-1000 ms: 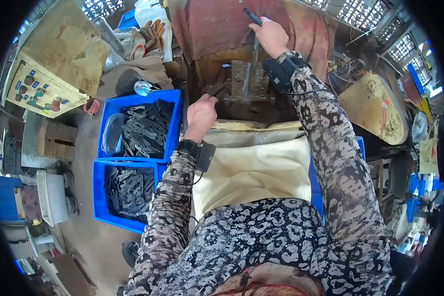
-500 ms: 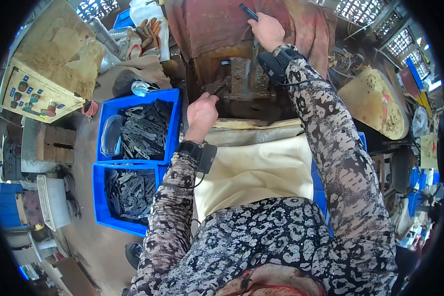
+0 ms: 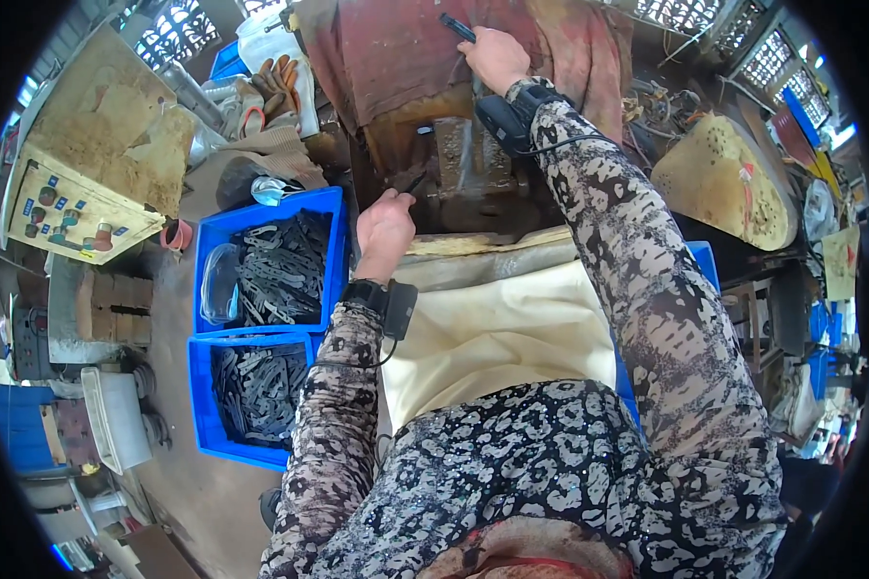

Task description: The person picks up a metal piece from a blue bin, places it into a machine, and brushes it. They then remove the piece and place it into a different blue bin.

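My left hand [image 3: 386, 230] is closed on a thin dark metal piece [image 3: 416, 182], whose tip sticks out beyond the fingers towards the machine. Directly right of that tip is a wet, brownish metal fixture block [image 3: 462, 154], apart from the piece. Farther up, my right hand [image 3: 495, 60] wraps round a black lever handle [image 3: 457, 26] in front of a reddish cloth cover [image 3: 386, 58]. To the left of my left forearm, two blue bins [image 3: 338, 227] hold many flat, dark metal pieces [image 3: 278, 265].
A control box [image 3: 92, 207] with buttons stands at the left. Work gloves [image 3: 278, 87] lie behind the bins, near a face mask [image 3: 272, 189]. A clear plastic container [image 3: 220, 285] sits inside the far bin. Cream cloth [image 3: 502, 328] covers my lap. On the right is a stained yellowish panel [image 3: 729, 183].
The whole view has shifted slightly, with the machine and both hands a little farther left in the picture. Both hands keep their grips.
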Motion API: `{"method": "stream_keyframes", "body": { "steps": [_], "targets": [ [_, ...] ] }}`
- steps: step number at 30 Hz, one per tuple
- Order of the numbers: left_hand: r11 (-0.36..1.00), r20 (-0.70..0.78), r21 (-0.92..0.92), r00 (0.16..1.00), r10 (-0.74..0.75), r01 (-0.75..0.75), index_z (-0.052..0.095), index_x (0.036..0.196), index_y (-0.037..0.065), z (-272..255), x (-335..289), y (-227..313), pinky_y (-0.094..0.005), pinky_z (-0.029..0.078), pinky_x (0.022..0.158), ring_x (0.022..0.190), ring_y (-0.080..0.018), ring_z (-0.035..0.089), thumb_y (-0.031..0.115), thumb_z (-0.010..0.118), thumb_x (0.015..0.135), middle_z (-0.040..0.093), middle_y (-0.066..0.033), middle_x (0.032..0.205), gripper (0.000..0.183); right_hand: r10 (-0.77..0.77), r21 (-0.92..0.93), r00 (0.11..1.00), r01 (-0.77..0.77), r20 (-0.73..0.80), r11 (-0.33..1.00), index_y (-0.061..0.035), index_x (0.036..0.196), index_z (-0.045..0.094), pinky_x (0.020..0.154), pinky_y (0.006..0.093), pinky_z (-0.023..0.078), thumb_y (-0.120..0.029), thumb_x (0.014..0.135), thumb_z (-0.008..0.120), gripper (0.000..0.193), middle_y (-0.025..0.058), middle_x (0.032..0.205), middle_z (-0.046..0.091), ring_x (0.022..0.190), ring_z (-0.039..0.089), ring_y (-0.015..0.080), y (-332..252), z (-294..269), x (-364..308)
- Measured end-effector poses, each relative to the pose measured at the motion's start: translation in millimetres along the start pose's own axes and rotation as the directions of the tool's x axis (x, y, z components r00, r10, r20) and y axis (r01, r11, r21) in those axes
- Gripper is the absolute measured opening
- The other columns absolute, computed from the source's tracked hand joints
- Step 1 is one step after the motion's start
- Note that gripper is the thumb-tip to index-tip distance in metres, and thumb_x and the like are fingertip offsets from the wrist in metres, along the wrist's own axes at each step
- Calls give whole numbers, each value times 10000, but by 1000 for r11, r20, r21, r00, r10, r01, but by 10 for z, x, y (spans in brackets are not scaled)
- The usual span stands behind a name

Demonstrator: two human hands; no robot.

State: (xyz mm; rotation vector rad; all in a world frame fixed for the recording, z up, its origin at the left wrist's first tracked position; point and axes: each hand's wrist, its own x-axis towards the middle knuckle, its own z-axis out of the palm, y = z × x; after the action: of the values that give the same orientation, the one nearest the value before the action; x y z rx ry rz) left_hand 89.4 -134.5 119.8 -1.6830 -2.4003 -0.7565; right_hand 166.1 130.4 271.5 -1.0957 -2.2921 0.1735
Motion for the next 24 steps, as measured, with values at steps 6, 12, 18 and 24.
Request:
{"method": "stream_keyframes", "body": {
  "steps": [6, 12, 18, 24],
  "targets": [
    [999, -1, -33, 1000, 24, -24, 699, 920, 132, 57, 36, 73, -397, 522, 738, 874, -293, 641, 60, 530, 782, 635, -82, 935, 229, 12, 93, 1000, -13, 12, 996, -43, 959, 660, 790, 491, 478, -398, 849, 617, 374, 205, 919, 664, 920, 619, 402, 203, -127, -16],
    [999, -21, -48, 1000, 1, -2, 703, 926, 128, 86, 72, -55, -400, 521, 747, 879, -306, 637, 52, 539, 775, 638, -89, 918, 235, -24, 254, 1000, 26, -9, 967, -63, 992, 666, 737, 441, 481, -403, 824, 647, 380, 196, 840, 659, 839, 628, 383, 152, -438, -914],
    [990, -190, -123, 981, 41, -65, 693, 944, 99, 214, 353, -167, -425, 514, 752, 886, -329, 622, 27, 533, 766, 631, -128, 913, 250, -18, 414, 1000, 24, -19, 910, -50, 1029, 641, 642, 336, 494, -210, 831, 711, 264, 174, 777, 637, 688, 634, 298, 121, -640, -2348],
    [979, -8, -20, 979, 202, -202, 650, 900, 53, 274, 554, 167, -422, 513, 783, 905, -325, 606, 61, 540, 762, 612, -157, 893, 177, 23, 511, 993, -78, 113, 856, 4, 1030, 637, 631, 292, 484, -155, 855, 700, 245, 127, 764, 667, 656, 619, 169, 352, -536, -3259]
  ]
}}
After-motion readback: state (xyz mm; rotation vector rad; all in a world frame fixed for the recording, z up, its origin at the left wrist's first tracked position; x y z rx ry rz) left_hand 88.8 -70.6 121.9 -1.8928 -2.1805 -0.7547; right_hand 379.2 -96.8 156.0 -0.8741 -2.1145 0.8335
